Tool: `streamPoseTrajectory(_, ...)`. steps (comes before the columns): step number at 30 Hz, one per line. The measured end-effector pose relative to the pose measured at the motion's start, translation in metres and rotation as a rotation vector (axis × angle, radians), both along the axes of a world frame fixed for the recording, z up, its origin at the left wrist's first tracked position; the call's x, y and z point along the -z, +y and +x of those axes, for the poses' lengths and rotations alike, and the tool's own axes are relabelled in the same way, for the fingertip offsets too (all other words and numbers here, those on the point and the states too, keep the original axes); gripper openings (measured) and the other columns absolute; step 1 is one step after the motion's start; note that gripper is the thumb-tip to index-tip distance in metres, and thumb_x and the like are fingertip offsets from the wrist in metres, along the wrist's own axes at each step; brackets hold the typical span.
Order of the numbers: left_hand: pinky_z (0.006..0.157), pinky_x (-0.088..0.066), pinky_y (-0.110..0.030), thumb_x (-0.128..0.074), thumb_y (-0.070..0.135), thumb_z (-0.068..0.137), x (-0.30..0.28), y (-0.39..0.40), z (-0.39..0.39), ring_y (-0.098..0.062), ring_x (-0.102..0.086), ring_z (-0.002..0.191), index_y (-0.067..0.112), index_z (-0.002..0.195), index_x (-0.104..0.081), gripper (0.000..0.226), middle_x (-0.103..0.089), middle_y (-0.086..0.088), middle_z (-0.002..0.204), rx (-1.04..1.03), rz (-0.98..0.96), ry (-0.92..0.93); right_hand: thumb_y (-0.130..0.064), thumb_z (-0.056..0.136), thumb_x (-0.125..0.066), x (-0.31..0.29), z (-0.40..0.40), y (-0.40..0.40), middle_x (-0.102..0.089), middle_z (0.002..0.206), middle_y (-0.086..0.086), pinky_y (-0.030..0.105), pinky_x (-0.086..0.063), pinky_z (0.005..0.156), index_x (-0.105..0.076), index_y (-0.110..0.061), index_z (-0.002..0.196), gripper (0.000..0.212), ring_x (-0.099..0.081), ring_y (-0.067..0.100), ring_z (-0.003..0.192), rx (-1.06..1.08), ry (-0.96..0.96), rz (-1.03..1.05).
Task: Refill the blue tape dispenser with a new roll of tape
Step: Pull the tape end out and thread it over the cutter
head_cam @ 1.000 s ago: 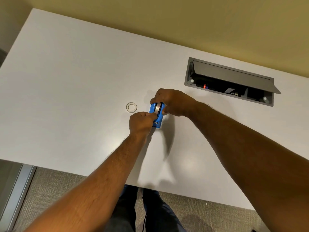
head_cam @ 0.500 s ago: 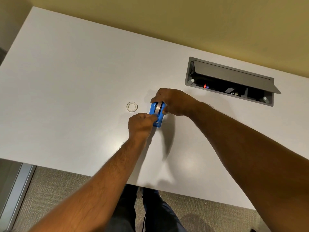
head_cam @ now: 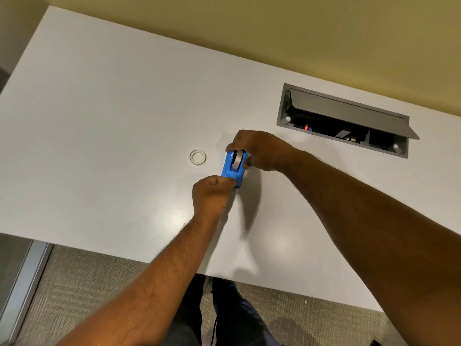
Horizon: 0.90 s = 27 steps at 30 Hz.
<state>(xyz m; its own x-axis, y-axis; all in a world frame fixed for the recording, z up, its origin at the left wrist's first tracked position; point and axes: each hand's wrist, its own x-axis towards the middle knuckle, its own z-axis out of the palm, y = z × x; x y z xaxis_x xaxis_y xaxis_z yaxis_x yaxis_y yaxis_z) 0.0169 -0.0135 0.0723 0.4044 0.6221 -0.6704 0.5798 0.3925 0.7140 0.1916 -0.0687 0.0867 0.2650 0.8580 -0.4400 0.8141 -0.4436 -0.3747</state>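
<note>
On the white desk (head_cam: 99, 121), both hands' fingers pinch closed: right hand (head_cam: 262, 151) gripping blue dispenser (head_cam: 230, 173), left hand (head_cam: 212, 193) its front.

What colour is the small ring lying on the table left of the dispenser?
White or translucent, pale against the white table; the ring shows in the head view.

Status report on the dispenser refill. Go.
Right hand grips blue tape dispenser at the roll end. Left hand pinched at its near end. Tape roll seated inside. Empty ring lies apart, left of it. Nothing in the way.
</note>
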Motion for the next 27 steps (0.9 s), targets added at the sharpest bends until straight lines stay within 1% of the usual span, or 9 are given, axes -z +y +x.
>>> streamPoseTrajectory(3,0.039,-0.035,-0.014,-0.074,0.014,0.082,-0.003,-0.004,-0.006,-0.002,-0.041,0.04,0.003,0.07,-0.07,0.017,-0.052,-0.005,0.062,-0.018,-0.006,-0.019,-0.003,0.078,-0.078,-0.001,0.0,0.0,-0.06,0.123,0.004,0.035,-0.053,0.091,-0.059,-0.02,0.135,0.061,-0.061,0.023,0.105,-0.004,-0.003,-0.009)
streamPoseTrajectory(6,0.047,-0.04,-0.023,-0.072,0.011,0.082,-0.004,-0.007,-0.01,-0.014,-0.047,0.056,-0.005,0.081,-0.072,0.016,-0.056,-0.01,0.068,-0.046,-0.046,-0.03,-0.004,0.079,-0.078,-0.001,0.0,0.0,-0.06,0.124,0.004,0.035,-0.052,0.091,-0.059,-0.02,0.135,0.062,-0.06,0.023,0.107,-0.004,-0.002,-0.012)
streamPoseTrajectory(7,0.047,-0.04,-0.023,-0.071,0.01,0.082,-0.004,-0.007,-0.011,-0.015,-0.047,0.056,-0.005,0.083,-0.073,0.014,-0.057,-0.011,0.069,-0.054,-0.054,-0.034,-0.003,0.079,-0.077,-0.001,0.001,0.0,-0.059,0.124,0.004,0.034,-0.051,0.091,-0.058,-0.02,0.135,0.062,-0.06,0.023,0.108,-0.001,-0.001,-0.014)
streamPoseTrajectory(10,0.041,-0.039,-0.015,-0.072,0.007,0.083,-0.005,-0.008,-0.013,-0.003,-0.046,0.045,0.001,0.082,-0.077,0.008,-0.06,-0.008,0.068,-0.064,-0.056,-0.042,-0.004,0.08,-0.077,0.0,0.001,0.0,-0.059,0.125,0.003,0.031,-0.05,0.091,-0.057,-0.021,0.136,0.062,-0.059,0.023,0.109,0.004,-0.001,-0.019)
streamPoseTrajectory(12,0.04,-0.039,-0.013,-0.073,0.007,0.083,-0.004,-0.009,-0.014,0.0,-0.045,0.042,0.002,0.083,-0.078,0.007,-0.06,-0.007,0.068,-0.064,-0.053,-0.052,-0.004,0.08,-0.077,0.0,0.0,0.0,-0.059,0.126,0.003,0.032,-0.05,0.092,-0.057,-0.021,0.137,0.063,-0.059,0.023,0.109,0.005,-0.001,-0.022)
streamPoseTrajectory(15,0.043,-0.041,-0.009,-0.074,0.007,0.083,-0.002,-0.009,-0.016,0.002,-0.05,0.043,0.006,0.08,-0.078,0.005,-0.063,-0.006,0.07,-0.07,-0.04,-0.064,-0.005,0.08,-0.078,0.0,0.001,0.001,-0.059,0.126,0.003,0.033,-0.051,0.093,-0.057,-0.021,0.137,0.063,-0.06,0.023,0.11,0.002,0.0,-0.025)
streamPoseTrajectory(18,0.047,-0.044,-0.005,-0.076,0.009,0.084,-0.001,-0.011,-0.017,0.006,-0.057,0.049,0.01,0.083,-0.079,0.003,-0.069,-0.004,0.074,-0.073,-0.03,-0.073,-0.005,0.079,-0.078,0.001,0.001,0.001,-0.059,0.126,0.003,0.031,-0.05,0.093,-0.057,-0.021,0.137,0.064,-0.06,0.022,0.109,-0.003,-0.004,-0.027)
streamPoseTrajectory(23,0.047,-0.044,-0.005,-0.076,0.01,0.085,0.002,-0.013,-0.02,0.008,-0.058,0.05,0.01,0.088,-0.08,0.005,-0.071,-0.001,0.075,-0.098,-0.039,-0.069,-0.003,0.08,-0.077,0.002,0.001,0.0,-0.059,0.124,0.003,0.024,-0.045,0.089,-0.058,-0.019,0.136,0.062,-0.06,0.021,0.108,0.004,0.014,-0.013)
streamPoseTrajectory(27,0.047,-0.046,-0.006,-0.075,0.01,0.086,0.004,-0.013,-0.021,0.007,-0.058,0.05,0.008,0.089,-0.079,0.005,-0.072,-0.005,0.078,-0.093,-0.022,-0.062,-0.003,0.08,-0.077,0.003,0.001,0.0,-0.059,0.127,0.004,0.025,-0.046,0.089,-0.057,-0.019,0.137,0.062,-0.06,0.022,0.108,0.009,0.018,-0.015)
